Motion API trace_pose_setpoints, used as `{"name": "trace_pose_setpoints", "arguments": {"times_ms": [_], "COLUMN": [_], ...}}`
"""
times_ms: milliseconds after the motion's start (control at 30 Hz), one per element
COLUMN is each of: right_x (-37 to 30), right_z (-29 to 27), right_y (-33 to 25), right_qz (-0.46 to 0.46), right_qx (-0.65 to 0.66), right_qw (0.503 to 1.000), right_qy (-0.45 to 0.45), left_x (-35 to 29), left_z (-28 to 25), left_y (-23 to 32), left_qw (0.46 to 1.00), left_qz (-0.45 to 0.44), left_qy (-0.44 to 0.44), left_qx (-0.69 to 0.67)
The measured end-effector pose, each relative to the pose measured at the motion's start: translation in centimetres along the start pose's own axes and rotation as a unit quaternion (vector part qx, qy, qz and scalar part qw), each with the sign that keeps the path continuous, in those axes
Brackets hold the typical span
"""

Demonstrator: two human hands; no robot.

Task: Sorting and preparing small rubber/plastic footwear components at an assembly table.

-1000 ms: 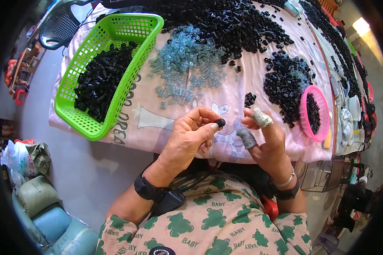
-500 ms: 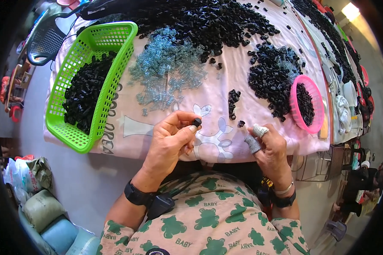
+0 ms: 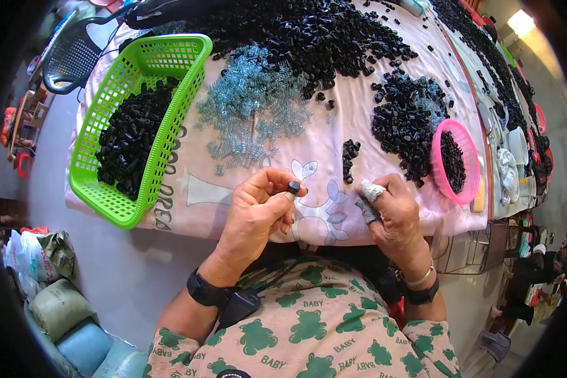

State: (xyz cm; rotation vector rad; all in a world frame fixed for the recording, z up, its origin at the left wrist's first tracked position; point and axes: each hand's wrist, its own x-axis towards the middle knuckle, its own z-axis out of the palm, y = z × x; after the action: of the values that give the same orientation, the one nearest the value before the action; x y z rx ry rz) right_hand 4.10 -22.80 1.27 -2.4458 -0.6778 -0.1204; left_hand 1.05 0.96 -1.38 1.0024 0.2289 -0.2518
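Between the thumb and forefinger of my left hand point(image 3: 255, 211) is a small black plastic piece point(image 3: 293, 187), held just above the near part of the cloth. My right hand point(image 3: 394, 211) is down at the cloth, its thumb and forefinger wrapped in white and grey coverings and closed together; whatever is between the tips is hidden. Just beyond those fingers lies a short row of small black pieces point(image 3: 350, 157). Farther right is a heap of similar black pieces point(image 3: 394, 123). A pile of pale bluish coils like small springs point(image 3: 249, 107) spreads beyond my left hand.
A green plastic basket point(image 3: 150, 179) with black parts stands at the left. On the right, a pink basket point(image 3: 475, 157) holds thin dark pieces. One large black heap point(image 3: 296, 38) covers the table's far side. Pink printed cloth point(image 3: 321, 132) covers the table.
My right fingers have come together and moved slightly left, over the spot where a loose black piece lay; that piece is out of sight. My left hand still holds its piece, now turned differently.
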Motion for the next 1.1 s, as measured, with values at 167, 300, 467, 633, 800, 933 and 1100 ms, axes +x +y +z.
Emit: {"name": "trace_pose_setpoints", "arguments": {"times_ms": [167, 300, 467, 633, 800, 933, 1100], "right_x": [2.2, 3.8, 5.6, 8.9, 10.9, 11.0, 9.4], "right_z": [0.9, 0.7, -0.4, 0.8, 1.9, 2.2, 1.5], "right_y": [0.0, 2.1, 2.8, 2.1, 2.7, 3.1, 1.9], "right_qz": [-0.060, -0.013, -0.011, -0.080, -0.112, -0.111, -0.103], "right_qx": [-0.081, -0.131, -0.126, -0.108, -0.146, -0.158, -0.045], "right_qw": [0.994, 0.991, 0.990, 0.990, 0.983, 0.981, 0.994], "right_qy": [-0.030, 0.015, 0.061, 0.044, -0.001, -0.024, 0.006], "left_x": [0.1, 0.0, 0.1, 0.0, 0.0, 0.1, 0.1], "left_z": [-0.2, 0.0, -0.2, -0.3, -0.4, -0.4, -0.3], "left_y": [-0.1, 0.0, -0.3, -0.1, -0.1, -0.1, -0.2], "left_qw": [1.000, 1.000, 1.000, 1.000, 1.000, 0.999, 1.000], "left_qz": [0.008, -0.003, -0.014, -0.008, -0.018, -0.022, -0.001], "left_qy": [-0.007, 0.001, -0.007, -0.010, -0.021, -0.034, -0.029], "left_qx": [-0.007, 0.001, 0.012, 0.014, 0.012, 0.009, 0.006]}}
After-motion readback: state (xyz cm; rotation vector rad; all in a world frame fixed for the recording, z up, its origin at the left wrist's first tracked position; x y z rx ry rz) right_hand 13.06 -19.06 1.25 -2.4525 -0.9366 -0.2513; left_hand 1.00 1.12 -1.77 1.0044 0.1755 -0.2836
